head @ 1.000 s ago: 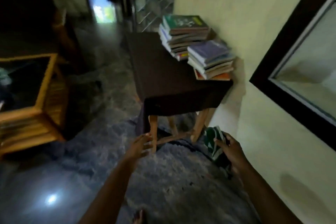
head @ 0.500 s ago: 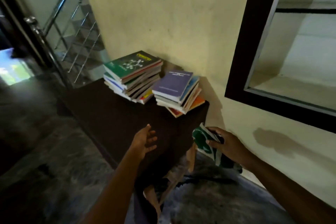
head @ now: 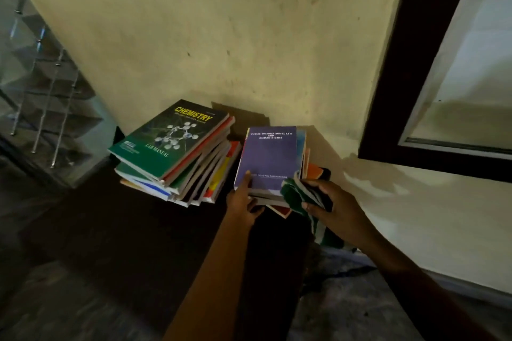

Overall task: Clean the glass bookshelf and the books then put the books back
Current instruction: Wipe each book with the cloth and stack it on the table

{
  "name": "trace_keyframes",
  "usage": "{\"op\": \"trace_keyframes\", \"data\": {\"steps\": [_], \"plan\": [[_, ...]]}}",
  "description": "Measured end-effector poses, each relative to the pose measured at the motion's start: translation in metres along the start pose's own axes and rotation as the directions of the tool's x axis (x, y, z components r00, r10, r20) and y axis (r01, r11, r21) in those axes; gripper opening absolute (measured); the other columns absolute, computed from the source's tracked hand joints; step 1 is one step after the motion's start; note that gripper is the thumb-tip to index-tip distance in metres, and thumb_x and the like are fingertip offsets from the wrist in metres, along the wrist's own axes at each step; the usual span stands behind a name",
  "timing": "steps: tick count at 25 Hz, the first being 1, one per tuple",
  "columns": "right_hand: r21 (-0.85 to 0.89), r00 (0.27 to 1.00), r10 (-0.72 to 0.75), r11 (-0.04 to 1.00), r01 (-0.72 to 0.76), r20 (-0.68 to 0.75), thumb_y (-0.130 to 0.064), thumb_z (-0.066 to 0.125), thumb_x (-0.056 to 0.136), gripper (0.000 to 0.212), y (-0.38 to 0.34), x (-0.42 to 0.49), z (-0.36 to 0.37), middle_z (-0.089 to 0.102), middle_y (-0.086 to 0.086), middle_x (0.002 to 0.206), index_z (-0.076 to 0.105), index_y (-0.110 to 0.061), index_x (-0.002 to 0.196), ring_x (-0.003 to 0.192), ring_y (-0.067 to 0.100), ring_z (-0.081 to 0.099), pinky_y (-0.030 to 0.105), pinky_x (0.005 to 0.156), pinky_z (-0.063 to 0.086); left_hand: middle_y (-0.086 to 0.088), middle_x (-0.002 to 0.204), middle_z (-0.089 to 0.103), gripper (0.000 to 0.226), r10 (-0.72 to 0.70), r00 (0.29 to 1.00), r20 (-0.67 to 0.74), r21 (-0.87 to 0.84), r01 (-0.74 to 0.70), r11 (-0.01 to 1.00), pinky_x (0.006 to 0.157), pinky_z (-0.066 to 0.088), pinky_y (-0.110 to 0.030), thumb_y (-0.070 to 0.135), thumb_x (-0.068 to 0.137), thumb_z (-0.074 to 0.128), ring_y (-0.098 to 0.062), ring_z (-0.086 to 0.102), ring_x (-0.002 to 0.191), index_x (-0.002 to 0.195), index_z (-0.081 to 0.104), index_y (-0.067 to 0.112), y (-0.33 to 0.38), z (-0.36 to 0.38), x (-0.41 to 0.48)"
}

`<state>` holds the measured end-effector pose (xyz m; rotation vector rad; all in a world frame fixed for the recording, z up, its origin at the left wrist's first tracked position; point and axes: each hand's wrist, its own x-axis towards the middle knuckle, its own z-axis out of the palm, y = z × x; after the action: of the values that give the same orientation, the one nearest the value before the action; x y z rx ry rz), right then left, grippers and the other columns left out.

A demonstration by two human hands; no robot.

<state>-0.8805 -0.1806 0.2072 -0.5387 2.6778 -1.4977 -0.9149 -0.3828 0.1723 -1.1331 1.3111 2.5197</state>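
Observation:
Two stacks of books lie on a dark table [head: 116, 230] against the wall. The left stack is topped by a green chemistry book [head: 171, 138]. A purple law book [head: 270, 156] tops the right stack. My left hand [head: 243, 199] grips the near edge of the purple book's stack, thumb on the cover and fingers underneath. My right hand [head: 329, 205] holds a green and white cloth [head: 293, 192] at the stack's near right corner. The glass bookshelf [head: 457, 83], dark-framed, is set in the wall at the right, its shelves bare.
A yellowish wall [head: 235, 36] rises behind the table. A glass stair railing with metal posts [head: 41, 86] stands at the left. Dark patterned floor [head: 346, 299] lies below me.
I have come closer to the table. My left hand moved forward from above the table edge and took hold of the purple book's stack. My right hand brought the cloth up to it.

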Motion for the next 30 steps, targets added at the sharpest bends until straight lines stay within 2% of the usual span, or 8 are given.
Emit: {"op": "trace_keyframes", "data": {"steps": [5,8,11,14,17,21,27,30], "plan": [[0.000,0.985,0.096,0.995,-0.097,-0.146,-0.012,0.066,0.085,0.042,-0.013,-0.022,0.013,0.051,-0.012,0.115,0.050,-0.029,0.120,0.109,0.005,0.047,-0.006,0.077,0.029,-0.008,0.115,0.062,0.052,0.170,0.985,-0.038,0.070,-0.167,0.983,0.065,0.053,-0.038,0.034,0.077,0.075,-0.025,0.060,0.092,0.120,0.057,0.011,-0.002,-0.006,0.014],[-0.050,0.965,0.134,0.988,-0.149,-0.225,-0.014,0.066,0.085,0.042,-0.024,-0.038,0.022,0.050,-0.014,0.115,0.047,-0.031,0.118,0.106,0.006,0.048,-0.006,0.075,0.030,-0.014,0.121,0.059,0.046,0.222,0.973,0.059,0.042,-0.225,0.973,0.076,0.054,-0.041,0.022,0.086,0.066,-0.028,0.060,0.096,0.127,0.054,0.008,0.000,-0.018,0.011],[-0.098,0.952,0.115,0.984,-0.148,-0.284,-0.015,0.067,0.084,0.044,-0.043,-0.053,0.034,0.051,-0.014,0.115,0.047,-0.031,0.119,0.106,0.007,0.050,0.005,0.080,0.034,-0.016,0.121,0.059,0.041,0.201,0.965,0.165,-0.020,-0.200,0.979,0.066,0.060,-0.036,0.012,0.090,0.060,-0.025,0.061,0.087,0.129,0.052,0.004,0.008,-0.032,0.001],[-0.114,0.960,0.086,0.986,-0.119,-0.266,-0.015,0.067,0.084,0.043,-0.064,-0.069,0.058,0.052,-0.013,0.115,0.047,-0.032,0.118,0.105,0.007,0.051,0.015,0.083,0.038,-0.013,0.112,0.061,0.038,0.128,0.960,0.249,-0.048,-0.119,0.992,0.060,0.059,-0.030,0.010,0.092,0.056,-0.020,0.063,0.080,0.129,0.051,0.004,0.007,-0.067,-0.019],[-0.087,0.962,0.071,0.991,-0.097,-0.264,-0.016,0.068,0.083,0.044,-0.078,-0.086,0.085,0.052,-0.015,0.116,0.048,-0.032,0.118,0.104,-0.001,0.051,0.000,0.081,0.036,-0.010,0.102,0.069,0.035,0.000,0.950,0.311,-0.045,0.015,0.999,0.064,0.058,-0.034,0.010,0.089,0.059,-0.022,0.070,0.078,0.124,0.056,0.009,0.000,-0.129,-0.038],[-0.039,0.976,0.079,0.995,-0.089,-0.201,-0.013,0.069,0.082,0.046,-0.087,-0.108,0.120,0.051,-0.018,0.114,0.048,-0.035,0.115,0.103,-0.009,0.046,-0.006,0.080,0.033,-0.011,0.102,0.066,0.024,-0.066,0.969,0.240,0.167,0.026,0.986,0.061,0.053,-0.031,0.008,0.090,0.056,-0.023,0.065,0.080,0.113,0.057,0.014,-0.026,-0.214,-0.061],[-0.056,0.988,0.114,0.991,-0.120,-0.104,-0.007,0.069,0.082,0.046,-0.081,-0.109,0.167,0.052,-0.007,0.118,0.054,-0.016,0.124,0.111,0.008,0.047,-0.007,0.083,0.028,-0.008,0.096,0.065,0.017,-0.225,0.965,0.136,0.078,0.216,0.973,0.053,0.057,-0.028,0.006,0.091,0.054,-0.023,0.062,0.082,0.107,0.057,0.009,-0.063,-0.270,-0.065],[-0.086,0.978,0.078,0.992,-0.096,-0.194,-0.009,0.068,0.083,0.048,-0.072,-0.076,0.174,0.054,0.006,0.127,0.052,-0.008,0.129,0.116,0.016,0.049,0.005,0.091,0.031,-0.011,0.100,0.065,0.015,-0.268,0.953,0.144,-0.005,0.272,0.962,0.057,0.058,-0.028,0.015,0.093,0.053,-0.023,0.061,0.085,0.105,0.060,0.010,-0.063,-0.273,-0.064]]}}
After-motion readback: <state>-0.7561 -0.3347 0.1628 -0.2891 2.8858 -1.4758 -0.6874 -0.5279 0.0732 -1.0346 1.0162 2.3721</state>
